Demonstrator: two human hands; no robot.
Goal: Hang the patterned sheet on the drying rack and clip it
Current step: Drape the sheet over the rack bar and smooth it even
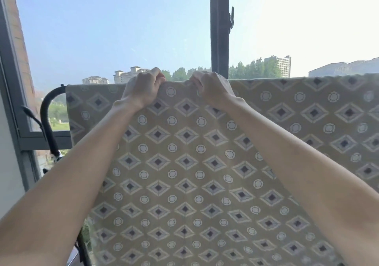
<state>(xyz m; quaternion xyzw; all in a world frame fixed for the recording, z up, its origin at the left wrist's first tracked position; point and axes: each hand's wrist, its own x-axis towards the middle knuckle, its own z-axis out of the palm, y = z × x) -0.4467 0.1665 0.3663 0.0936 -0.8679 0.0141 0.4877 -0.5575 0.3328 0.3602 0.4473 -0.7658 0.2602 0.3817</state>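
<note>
Head view: my left hand [141, 91] and right hand [211, 90] both pinch the patterned sheet [184, 163] closed at the drying rack [49, 113] top; unclipped, releasing risks slide-off.

The patterned sheet [205, 163] hangs across mid-frame before the window frame [219, 29]; both hands, left hand [141, 90] and right hand [213, 89], sit side by side on its top edge; the rack's curved bar [48, 113] stands left.
</note>
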